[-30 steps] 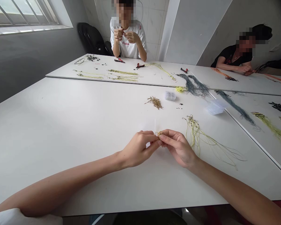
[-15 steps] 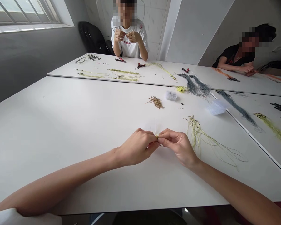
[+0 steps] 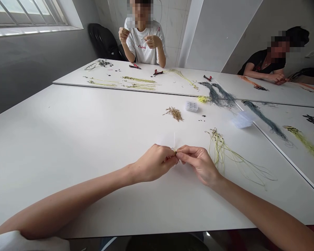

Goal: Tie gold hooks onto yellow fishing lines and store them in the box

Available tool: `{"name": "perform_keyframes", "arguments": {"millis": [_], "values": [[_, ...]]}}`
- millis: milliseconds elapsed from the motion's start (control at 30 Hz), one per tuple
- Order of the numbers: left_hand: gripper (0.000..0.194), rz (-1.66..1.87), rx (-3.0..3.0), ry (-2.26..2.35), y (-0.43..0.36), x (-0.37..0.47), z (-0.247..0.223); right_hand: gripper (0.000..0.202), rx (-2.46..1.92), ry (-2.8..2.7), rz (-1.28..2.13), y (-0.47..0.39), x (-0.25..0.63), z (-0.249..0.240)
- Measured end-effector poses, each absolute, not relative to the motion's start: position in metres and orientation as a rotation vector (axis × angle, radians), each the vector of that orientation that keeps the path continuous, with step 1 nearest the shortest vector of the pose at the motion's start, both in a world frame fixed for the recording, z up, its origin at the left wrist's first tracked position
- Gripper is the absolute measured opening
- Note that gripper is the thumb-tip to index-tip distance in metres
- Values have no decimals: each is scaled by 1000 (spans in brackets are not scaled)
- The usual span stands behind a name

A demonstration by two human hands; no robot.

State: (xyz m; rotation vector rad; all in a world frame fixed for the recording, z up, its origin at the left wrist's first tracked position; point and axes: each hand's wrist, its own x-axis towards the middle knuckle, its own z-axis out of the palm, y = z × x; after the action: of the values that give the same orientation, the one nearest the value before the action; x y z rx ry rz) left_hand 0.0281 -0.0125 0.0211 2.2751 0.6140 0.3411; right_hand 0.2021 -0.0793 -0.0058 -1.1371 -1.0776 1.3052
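My left hand (image 3: pixel 155 163) and my right hand (image 3: pixel 199 163) meet above the white table, fingertips pinched together. Between them is a fishing hook on yellow-green line (image 3: pixel 174 151), mostly hidden by the fingers. A thin white spike (image 3: pixel 174 138) stands up just beyond the fingertips; its lower end is hidden. To the right of my right hand lies a loose bundle of yellow-green lines (image 3: pixel 219 148) with dark hooks at its far end. Farther off is a heap of small gold-coloured metal pieces (image 3: pixel 174 114), beside a clear plastic box (image 3: pixel 191 106).
Small black bits (image 3: pixel 203 116), a yellow clump of line (image 3: pixel 203 99) and another clear box (image 3: pixel 243 119) lie beyond my hands. Grey line bundles (image 3: pixel 217 96) cross the table joint. Opposite sits a person in a white shirt (image 3: pixel 143 38); another person (image 3: pixel 267 66) works at right. Pliers (image 3: pixel 158 72) lie across.
My hands stay nearly in place, still pinching the hook and line. The person opposite has moved their hands apart, one rising toward the left.
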Motion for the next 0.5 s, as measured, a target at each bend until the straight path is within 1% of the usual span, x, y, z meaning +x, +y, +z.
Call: {"name": "perform_keyframes", "arguments": {"millis": [300, 500], "values": [[31, 459, 2381, 624, -17, 32, 16, 10, -1150, -1087, 1179, -83, 197, -7], [21, 486, 2221, 619, -19, 32, 22, 11, -1085, -921, 1277, -79, 199, -7]]}}
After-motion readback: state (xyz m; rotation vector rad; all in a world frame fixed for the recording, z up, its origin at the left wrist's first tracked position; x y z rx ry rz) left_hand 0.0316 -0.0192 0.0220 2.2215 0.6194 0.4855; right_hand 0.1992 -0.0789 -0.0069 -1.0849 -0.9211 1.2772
